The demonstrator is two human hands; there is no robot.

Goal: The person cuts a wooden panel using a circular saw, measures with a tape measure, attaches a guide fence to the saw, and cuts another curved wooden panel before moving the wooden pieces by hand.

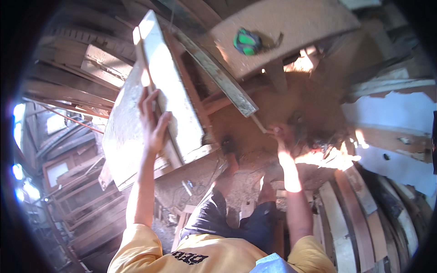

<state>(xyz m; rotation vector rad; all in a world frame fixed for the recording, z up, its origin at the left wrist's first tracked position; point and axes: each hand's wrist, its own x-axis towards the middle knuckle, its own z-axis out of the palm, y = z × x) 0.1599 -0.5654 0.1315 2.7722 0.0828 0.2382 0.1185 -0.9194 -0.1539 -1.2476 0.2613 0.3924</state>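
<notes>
My left hand (154,123) is around a long narrow wooden strip (144,63), thumb on one side and fingers on the other. The strip lies lengthwise over a broad pale board (123,132), beside a bright, sunlit panel (175,91). Farther right, my right hand (282,134) is closed, its fingers pinching the near end of a thin light stick (259,123). That stick slants up to the end of a weathered plank (223,84); whether it touches the plank, I cannot tell.
A green and black tape measure (248,42) lies on a brown board (291,27) at the far side. Stacked timber (364,214) fills the right, and more wooden pieces (91,195) lie at left. Sawdust and scraps cover the ground around my feet.
</notes>
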